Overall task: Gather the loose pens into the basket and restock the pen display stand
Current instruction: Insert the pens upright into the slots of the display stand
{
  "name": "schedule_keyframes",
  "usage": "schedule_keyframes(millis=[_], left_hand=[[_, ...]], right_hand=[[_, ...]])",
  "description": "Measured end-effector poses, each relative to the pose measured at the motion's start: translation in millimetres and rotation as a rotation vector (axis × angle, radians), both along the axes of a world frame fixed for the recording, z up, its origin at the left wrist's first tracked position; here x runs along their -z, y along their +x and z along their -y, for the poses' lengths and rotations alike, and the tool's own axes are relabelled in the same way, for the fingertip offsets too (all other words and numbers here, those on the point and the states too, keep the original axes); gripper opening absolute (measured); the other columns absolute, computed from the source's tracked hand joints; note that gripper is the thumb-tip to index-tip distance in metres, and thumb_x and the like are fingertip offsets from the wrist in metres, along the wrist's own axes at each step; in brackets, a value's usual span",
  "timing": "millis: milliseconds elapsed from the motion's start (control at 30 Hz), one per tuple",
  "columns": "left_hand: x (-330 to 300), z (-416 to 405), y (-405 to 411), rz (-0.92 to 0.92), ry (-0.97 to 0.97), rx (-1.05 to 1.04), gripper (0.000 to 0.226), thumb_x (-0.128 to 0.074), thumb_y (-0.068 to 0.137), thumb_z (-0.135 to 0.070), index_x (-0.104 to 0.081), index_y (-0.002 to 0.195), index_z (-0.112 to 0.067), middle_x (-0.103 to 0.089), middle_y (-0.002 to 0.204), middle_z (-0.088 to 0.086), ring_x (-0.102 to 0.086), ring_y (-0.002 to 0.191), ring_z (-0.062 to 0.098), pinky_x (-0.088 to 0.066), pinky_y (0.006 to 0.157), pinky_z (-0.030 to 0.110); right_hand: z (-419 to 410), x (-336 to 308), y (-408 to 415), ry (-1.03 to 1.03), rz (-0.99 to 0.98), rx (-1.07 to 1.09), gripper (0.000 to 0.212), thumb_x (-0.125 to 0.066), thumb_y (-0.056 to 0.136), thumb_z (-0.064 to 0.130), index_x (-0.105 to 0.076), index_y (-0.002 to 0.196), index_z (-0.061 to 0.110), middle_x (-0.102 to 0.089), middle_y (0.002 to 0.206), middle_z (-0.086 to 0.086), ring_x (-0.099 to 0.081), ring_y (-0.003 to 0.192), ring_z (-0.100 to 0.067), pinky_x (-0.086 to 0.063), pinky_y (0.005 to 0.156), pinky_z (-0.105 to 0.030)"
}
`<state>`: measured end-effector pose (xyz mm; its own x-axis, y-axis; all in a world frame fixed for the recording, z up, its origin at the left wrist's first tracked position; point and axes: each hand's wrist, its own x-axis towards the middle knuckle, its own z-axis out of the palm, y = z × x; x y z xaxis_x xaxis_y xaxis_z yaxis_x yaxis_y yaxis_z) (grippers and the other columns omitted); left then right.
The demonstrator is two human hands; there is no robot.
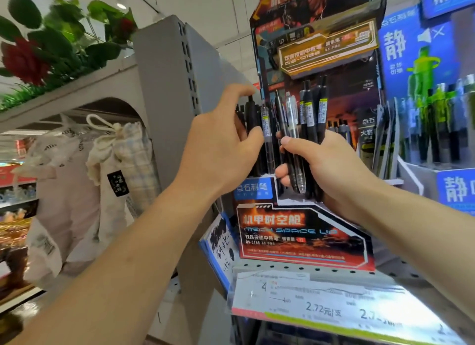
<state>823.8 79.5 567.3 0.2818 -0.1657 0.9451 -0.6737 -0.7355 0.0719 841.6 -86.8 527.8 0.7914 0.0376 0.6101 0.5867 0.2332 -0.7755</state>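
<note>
While your right hand grips a bundle of pens in front of the pen display stand on the shelf, your left hand pinches a clear pen beside the black ones. Lower it tip first into the left slot, upright. Count: roughly seven pens bundled, one clear pen pinched; no basket shows.
</note>
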Motion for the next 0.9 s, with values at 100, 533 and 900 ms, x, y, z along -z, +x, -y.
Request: schedule_keyframes(millis=[100, 533, 900], left_hand=[[-2.1, -0.7, -2.9, -0.066, -0.028, -0.037, 0.047, -0.064, 0.086, -0.029, -0.050, 0.131, -0.037, -0.063, 0.063, -0.006, -0.060, 0.064, 0.003, -0.041, 0.058, 0.007], [1.8, 0.7, -1.9, -0.183, 0.021, -0.111, 0.047, -0.059, 0.090, -0.034, -0.041, 0.133, -0.045, -0.064, 0.060, -0.017, -0.060, 0.059, 0.000, -0.037, 0.051, 0.005], [14.4, 18.5, -13.1, -0.087, -0.349, 0.075, 0.032, -0.068, 0.089, -0.036, -0.059, 0.119, -0.040, -0.068, 0.080, -0.016, -0.067, 0.070, 0.003, -0.061, 0.071, 0.042]], right_hand=[[0.7, 1.8, 1.0, 0.005, 0.013, -0.017, 0.010, -0.063, 0.100, 0.021, -0.068, 0.107, 0.016, -0.074, 0.064, -0.003, -0.070, 0.055, -0.018, -0.055, 0.050, -0.025], [4.0, 7.9, -7.8, -0.023, 0.050, -0.110, 0.013, -0.066, 0.098, 0.017, -0.067, 0.110, 0.020, -0.078, 0.076, 0.006, -0.077, 0.070, -0.019, -0.057, 0.055, -0.023], [3.5, 5.1, -14.1, -0.120, 0.136, -0.152, 0.014, -0.069, 0.095, 0.011, -0.069, 0.107, 0.020, -0.078, 0.081, -0.003, -0.071, 0.060, -0.017, -0.058, 0.055, -0.025]])
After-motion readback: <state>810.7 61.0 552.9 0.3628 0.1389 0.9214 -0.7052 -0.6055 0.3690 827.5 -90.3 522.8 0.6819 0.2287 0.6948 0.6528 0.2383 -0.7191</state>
